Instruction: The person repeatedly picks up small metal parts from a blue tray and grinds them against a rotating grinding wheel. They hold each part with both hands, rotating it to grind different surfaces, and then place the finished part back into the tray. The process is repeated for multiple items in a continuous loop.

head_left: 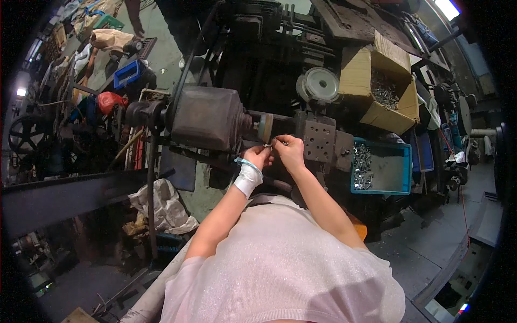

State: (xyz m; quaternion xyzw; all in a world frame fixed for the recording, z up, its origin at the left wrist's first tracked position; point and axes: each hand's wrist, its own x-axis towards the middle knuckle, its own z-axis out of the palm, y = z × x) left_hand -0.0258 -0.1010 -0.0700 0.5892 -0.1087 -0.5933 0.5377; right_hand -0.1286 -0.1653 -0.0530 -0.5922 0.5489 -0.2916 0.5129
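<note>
Pale, faintly glittering shirt fabric (280, 264) fills the lower middle of the view, with the wearer's two bare forearms reaching forward on either side of it. At their far end, a small metal piece (267, 145) sits at the fingertips of the left hand (257, 156), pinched there and largely covered by the fingers. Close against it on the other side is the right hand (291, 151), its fingers curled and their tips nearly meeting the left ones; I cannot tell whether they grip the same piece. Around the left wrist are a white wrap (249, 181) and a light-blue band (245, 163).

Just beyond the fingers stands a tan-and-bluish wheel (265, 128), mounted at the right end of a dark, boxy machine housing (207, 118). To the right of the hands is a dark metal block with drilled holes (319, 140), and behind that a round, pale metal disc (321, 84). Farther right, a blue plastic tray (407, 169) has small shiny metal parts (362, 166) heaped along its left side. Above the tray, an open cardboard box (358, 72) contains many more small parts.

Left of the machine, a crumpled whitish sack (164, 207) lies low down, while a red bag (110, 102) and a blue crate (127, 74) appear farther back.
</note>
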